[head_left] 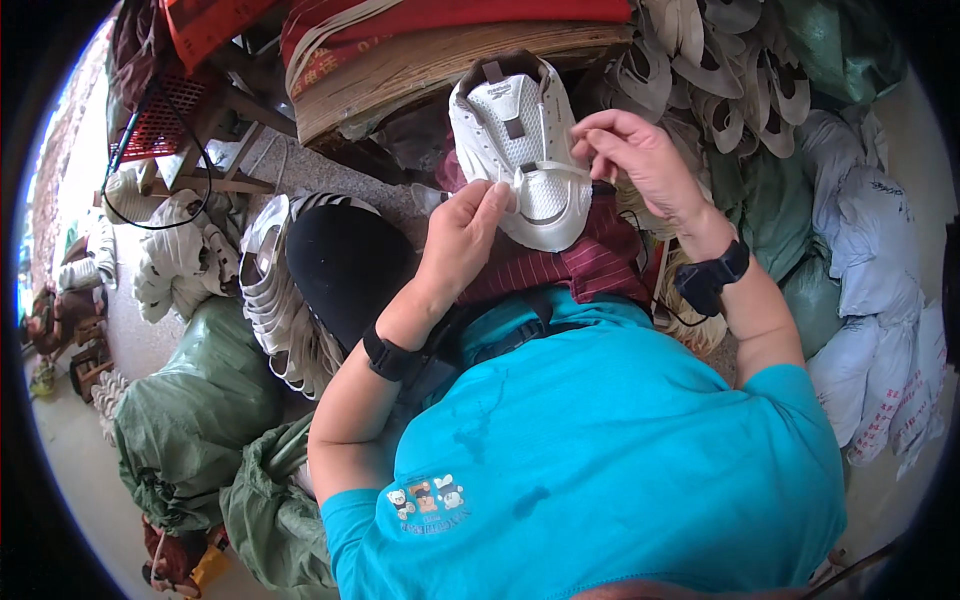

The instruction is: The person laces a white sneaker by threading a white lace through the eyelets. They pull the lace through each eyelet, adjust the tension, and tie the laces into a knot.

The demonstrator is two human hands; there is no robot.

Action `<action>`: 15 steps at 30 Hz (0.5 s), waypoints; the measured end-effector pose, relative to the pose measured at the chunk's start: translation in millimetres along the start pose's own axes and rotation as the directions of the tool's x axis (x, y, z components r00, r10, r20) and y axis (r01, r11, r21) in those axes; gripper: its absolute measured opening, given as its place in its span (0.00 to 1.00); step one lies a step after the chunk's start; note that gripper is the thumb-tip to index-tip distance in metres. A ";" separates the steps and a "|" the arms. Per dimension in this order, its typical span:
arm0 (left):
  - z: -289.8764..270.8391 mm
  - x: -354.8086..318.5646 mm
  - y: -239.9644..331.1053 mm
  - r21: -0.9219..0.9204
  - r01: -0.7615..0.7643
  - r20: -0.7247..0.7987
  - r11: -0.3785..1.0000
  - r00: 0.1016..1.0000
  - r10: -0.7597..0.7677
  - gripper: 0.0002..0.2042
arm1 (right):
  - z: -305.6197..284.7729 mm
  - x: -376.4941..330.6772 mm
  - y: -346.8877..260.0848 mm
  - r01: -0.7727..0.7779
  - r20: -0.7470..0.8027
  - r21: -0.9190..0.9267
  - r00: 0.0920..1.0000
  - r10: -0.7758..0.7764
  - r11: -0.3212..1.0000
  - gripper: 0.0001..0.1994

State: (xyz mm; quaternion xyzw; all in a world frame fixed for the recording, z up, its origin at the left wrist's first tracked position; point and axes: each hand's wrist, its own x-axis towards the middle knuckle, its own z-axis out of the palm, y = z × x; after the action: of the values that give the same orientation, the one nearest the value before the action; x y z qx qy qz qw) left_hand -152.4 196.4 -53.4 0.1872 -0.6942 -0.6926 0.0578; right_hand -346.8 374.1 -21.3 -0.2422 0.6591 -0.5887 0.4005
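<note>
Turquoise cotton shirt (pixel 620 440) fills the lower view and hides the lap; the worktop, if any, cannot be made out. Both hands hold a white mesh-and-leather shoe upper (pixel 520 150) up over a dark red striped cloth (pixel 570 268). Left hand (pixel 465 235) fingers pinch its lower left edge; right hand (pixel 640 155) fingers pinch its right edge. Green sacks (pixel 195 420) and stacks of white shoe pieces (pixel 275 290) crowd the concrete floor (pixel 70 450).
</note>
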 end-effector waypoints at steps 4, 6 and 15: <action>-1.0 -1.0 8.6 -0.030 0.113 -0.007 0.993 0.994 -0.113 0.16 | 17.5 5.3 -15.0 -0.007 0.132 -0.051 0.991 0.014 0.999 0.09; -4.0 0.5 5.0 -0.039 0.173 0.008 0.984 0.985 -0.172 0.16 | 20.3 6.0 -16.8 -0.033 0.172 -0.083 0.984 0.047 0.996 0.07; -4.7 6.9 14.3 -0.167 0.238 0.087 0.957 0.970 -0.226 0.16 | 23.4 13.4 -27.0 0.001 0.199 -0.460 0.975 0.102 0.888 0.08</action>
State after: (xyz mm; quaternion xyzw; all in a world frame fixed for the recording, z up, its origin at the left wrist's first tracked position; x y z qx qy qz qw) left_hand -159.7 189.3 -40.5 0.2382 -0.6051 -0.7591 -0.0307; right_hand -339.5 344.8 1.9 -0.3752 0.7373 -0.3762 0.4172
